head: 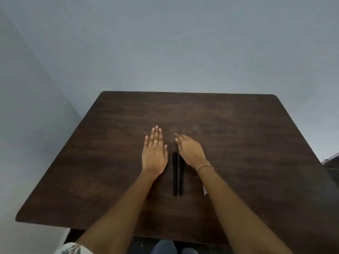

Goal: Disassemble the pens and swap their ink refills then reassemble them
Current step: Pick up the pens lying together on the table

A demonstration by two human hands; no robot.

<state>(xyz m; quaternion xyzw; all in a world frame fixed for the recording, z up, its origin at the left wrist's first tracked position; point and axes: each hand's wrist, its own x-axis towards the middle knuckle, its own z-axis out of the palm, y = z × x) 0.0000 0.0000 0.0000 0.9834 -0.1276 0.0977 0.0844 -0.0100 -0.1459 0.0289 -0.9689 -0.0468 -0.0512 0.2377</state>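
Plainly, nothing of the task looks begun: the left pen (175, 174) and the right pen (181, 180), both black, lie whole and side by side on the dark table (256, 143), parallel and nearly touching, their length running away from the person; no cap, barrel or refill lies apart from them, so opening both, swapping the refills and closing them up are all left to do. The left hand (155, 154) lies flat on the table just beside the left pen, fingers straight and together, its grip released and holding nothing; the right hand (189, 150) hangs over the far end of the right pen with fingers loosely extended, its grip also released (whether the palm touches the pen underneath is hidden, so I cannot say). A small white scrap (204, 191) shows by the right forearm; what it is, I cannot tell. For room, the pens sit near the middle, well apart from every edge; bare wood spreads to both sides and beyond the fingertips, so loose parts could be laid out there; round pieces may roll, and the near edge, by the lap, seems the likeliest place to lose one.
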